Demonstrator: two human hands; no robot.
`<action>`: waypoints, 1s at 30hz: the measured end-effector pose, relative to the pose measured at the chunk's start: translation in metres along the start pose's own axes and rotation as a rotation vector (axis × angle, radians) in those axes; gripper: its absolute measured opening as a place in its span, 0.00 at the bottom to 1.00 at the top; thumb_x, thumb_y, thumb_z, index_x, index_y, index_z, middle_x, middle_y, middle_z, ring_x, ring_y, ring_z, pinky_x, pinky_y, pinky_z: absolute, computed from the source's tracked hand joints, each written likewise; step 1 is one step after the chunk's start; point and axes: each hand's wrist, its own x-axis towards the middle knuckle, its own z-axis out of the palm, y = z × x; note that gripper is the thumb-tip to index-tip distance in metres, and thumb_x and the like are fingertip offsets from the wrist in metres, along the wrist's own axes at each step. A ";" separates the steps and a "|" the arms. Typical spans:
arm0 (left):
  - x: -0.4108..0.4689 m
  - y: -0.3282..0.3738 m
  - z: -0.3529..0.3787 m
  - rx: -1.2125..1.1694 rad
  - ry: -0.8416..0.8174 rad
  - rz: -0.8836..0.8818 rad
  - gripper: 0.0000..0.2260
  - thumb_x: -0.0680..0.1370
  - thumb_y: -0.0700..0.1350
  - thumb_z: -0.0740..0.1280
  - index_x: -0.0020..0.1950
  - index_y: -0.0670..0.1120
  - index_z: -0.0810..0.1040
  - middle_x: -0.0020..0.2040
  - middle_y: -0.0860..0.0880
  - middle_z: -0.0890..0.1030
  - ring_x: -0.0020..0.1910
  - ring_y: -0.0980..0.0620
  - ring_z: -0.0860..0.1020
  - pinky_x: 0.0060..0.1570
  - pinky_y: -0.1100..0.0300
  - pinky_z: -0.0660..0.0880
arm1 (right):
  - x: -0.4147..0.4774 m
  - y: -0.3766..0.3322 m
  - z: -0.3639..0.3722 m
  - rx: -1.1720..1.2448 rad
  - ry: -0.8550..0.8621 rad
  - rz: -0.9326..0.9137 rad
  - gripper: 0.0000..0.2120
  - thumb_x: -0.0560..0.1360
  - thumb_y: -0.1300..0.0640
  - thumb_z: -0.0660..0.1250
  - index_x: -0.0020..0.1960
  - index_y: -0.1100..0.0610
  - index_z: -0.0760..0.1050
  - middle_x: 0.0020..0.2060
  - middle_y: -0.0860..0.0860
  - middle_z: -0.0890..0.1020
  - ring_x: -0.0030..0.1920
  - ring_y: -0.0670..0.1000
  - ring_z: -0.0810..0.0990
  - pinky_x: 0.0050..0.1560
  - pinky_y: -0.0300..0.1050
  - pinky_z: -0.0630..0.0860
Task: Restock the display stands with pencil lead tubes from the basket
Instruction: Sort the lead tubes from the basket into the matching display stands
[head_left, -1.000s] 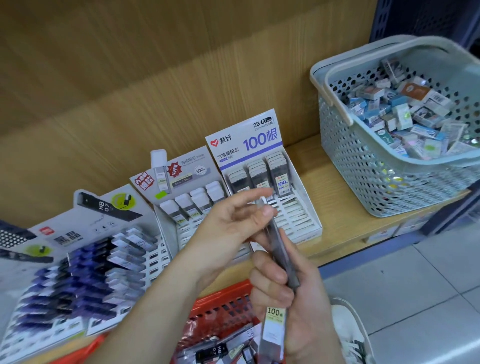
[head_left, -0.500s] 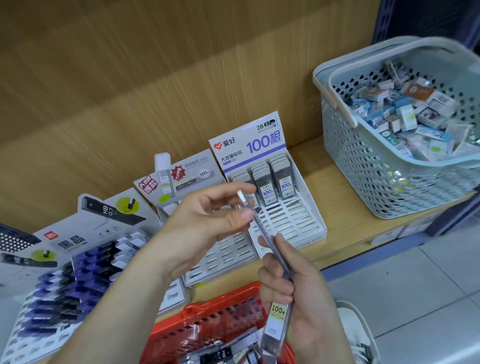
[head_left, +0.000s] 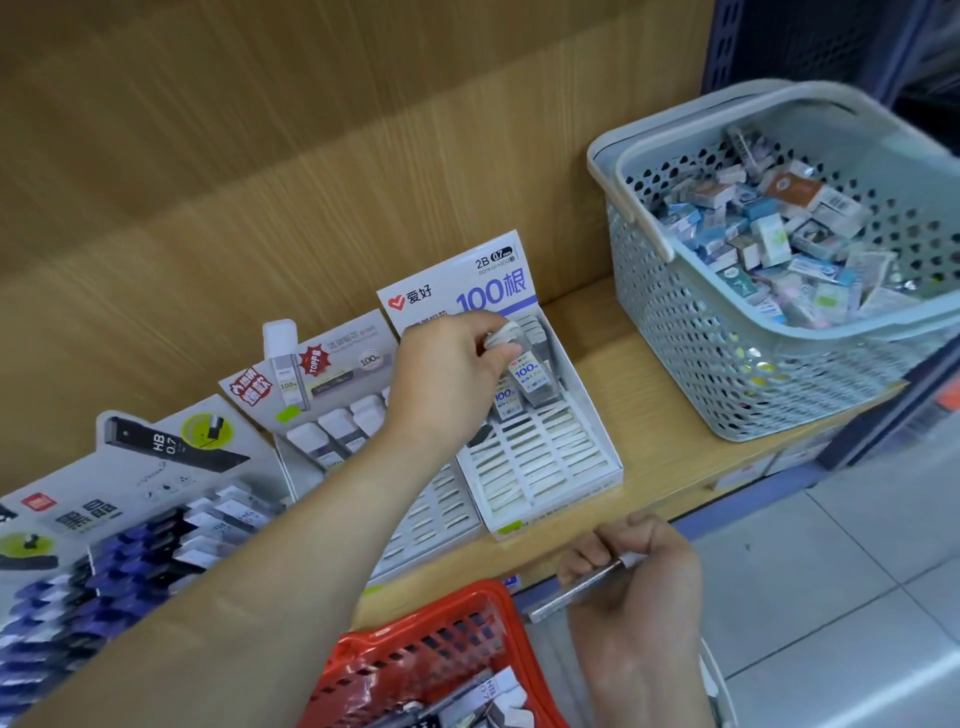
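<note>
- Head view: the left hand (head_left: 447, 379), at centre frame, pinches the white cap of a lead tube (head_left: 527, 371) between thumb and curled fingers. The tube hangs cap-up and tilted, its labelled body pointing down and to the right.
- That tube sits over the back rows of the white display stand (head_left: 540, 462), touching or just beside the tubes already stocked there. The empty slots lie below it in the frame.
- The right hand (head_left: 639, 597), at lower right, is curled around a second tube (head_left: 582, 590). Its long axis runs from lower left to upper right, just off the stand's front corner.
- The left hand is the nearer one to the slots, so seating looks like a short push down along the tube's own axis.
- The red basket (head_left: 431, 618) at bottom centre holds more tubes.
- On the shelf (head_left: 665, 415), a middle stand (head_left: 332, 364) and a dark stand (head_left: 156, 519) sit to the left, and a grey basket (head_left: 675, 322) of small boxes sits at upper right.
</note>
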 end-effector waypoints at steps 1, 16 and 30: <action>0.001 0.001 0.005 0.021 -0.004 0.005 0.04 0.75 0.46 0.70 0.43 0.46 0.82 0.34 0.49 0.80 0.36 0.50 0.76 0.40 0.54 0.74 | 0.001 0.000 0.000 0.008 -0.002 -0.026 0.12 0.64 0.69 0.52 0.38 0.53 0.57 0.29 0.49 0.59 0.26 0.48 0.59 0.31 0.41 0.57; 0.007 -0.003 0.018 0.218 -0.097 0.061 0.09 0.78 0.51 0.67 0.51 0.47 0.81 0.34 0.53 0.76 0.38 0.55 0.72 0.36 0.65 0.67 | 0.001 -0.002 0.000 -0.010 -0.078 0.009 0.22 0.72 0.77 0.55 0.58 0.56 0.71 0.31 0.57 0.73 0.31 0.52 0.74 0.34 0.45 0.75; 0.012 0.004 0.024 0.228 -0.178 0.086 0.06 0.77 0.50 0.68 0.40 0.53 0.79 0.34 0.54 0.77 0.37 0.56 0.71 0.35 0.68 0.65 | 0.002 0.001 0.001 0.094 0.001 0.012 0.19 0.77 0.76 0.58 0.65 0.63 0.73 0.39 0.62 0.80 0.43 0.57 0.84 0.41 0.48 0.84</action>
